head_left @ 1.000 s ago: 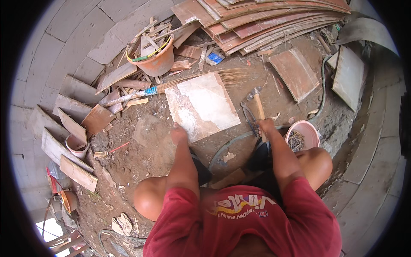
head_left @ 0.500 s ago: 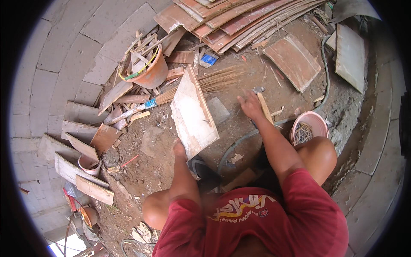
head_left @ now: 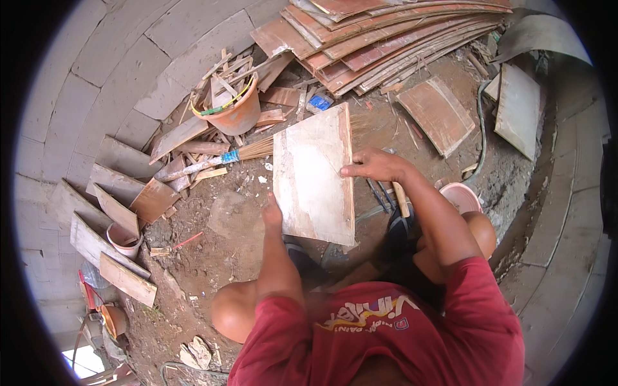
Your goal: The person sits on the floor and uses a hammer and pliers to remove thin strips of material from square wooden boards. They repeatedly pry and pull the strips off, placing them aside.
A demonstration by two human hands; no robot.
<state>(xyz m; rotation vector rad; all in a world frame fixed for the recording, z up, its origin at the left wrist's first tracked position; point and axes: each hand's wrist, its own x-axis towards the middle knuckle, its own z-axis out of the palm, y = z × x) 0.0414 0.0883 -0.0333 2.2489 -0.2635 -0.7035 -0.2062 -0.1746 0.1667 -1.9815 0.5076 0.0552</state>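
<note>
A plywood board [head_left: 313, 174] with a whitish, worn face is held up in front of me, tilted, between both hands. My left hand [head_left: 271, 211] is closed on its left edge, low down. On the opposite edge, my right hand [head_left: 378, 165] grips with the thumb on the face; its other fingers are partly hidden. Below the right hand, a wooden handle [head_left: 402, 199] lies on the ground beside two thin dark rods [head_left: 380, 195]. A stick broom [head_left: 257, 149] lies partly behind the board.
Stacked plywood sheets [head_left: 386, 45] fill the far side. An orange bucket [head_left: 232, 118] of wood scraps stands far left, with several board pieces [head_left: 106, 238] nearer. A pink bucket [head_left: 460, 195] sits by my right knee. A hose [head_left: 483, 128] runs along the right.
My right hand has come up from the ground by the wooden handle and taken hold of the board's right edge. The board has turned to face me more fully.
</note>
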